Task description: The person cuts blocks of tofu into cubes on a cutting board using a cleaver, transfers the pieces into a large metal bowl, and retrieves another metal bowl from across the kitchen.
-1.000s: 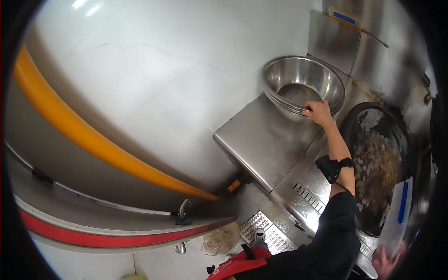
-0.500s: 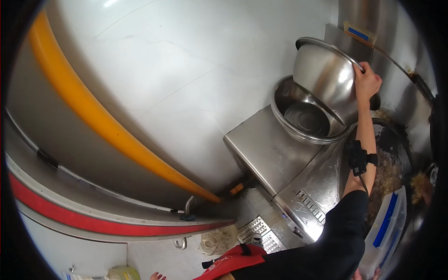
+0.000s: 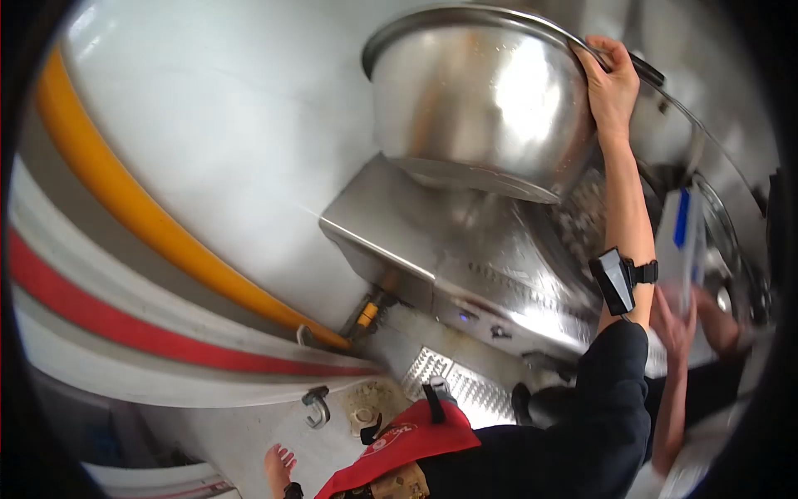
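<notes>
My right hand (image 3: 613, 83) grips the rim of a large stainless steel mixing bowl (image 3: 474, 108), thumb outside and fingers over the edge. The bowl's side and part of its base face me, raised over the steel counter (image 3: 374, 212); its inside is hidden. Away from the bowl, low at the left, my left hand (image 3: 281, 461) hangs over the floor with its fingers loosely curled and apart, holding nothing. A black device is strapped to my right forearm.
At the right a co-worker's hands (image 3: 680, 320) hold a clear plastic container (image 3: 675, 233) with a blue strip. Beneath it is a wok (image 3: 573, 208) with food in it. A yellow-edged curved surface (image 3: 158, 212) runs along the left. A metal grate (image 3: 457, 387) lies on the floor.
My right hand has brought the bowl left and closer to me. The second bowl under it is no longer visible. The co-worker's container has moved up in view, and my view has shifted.
</notes>
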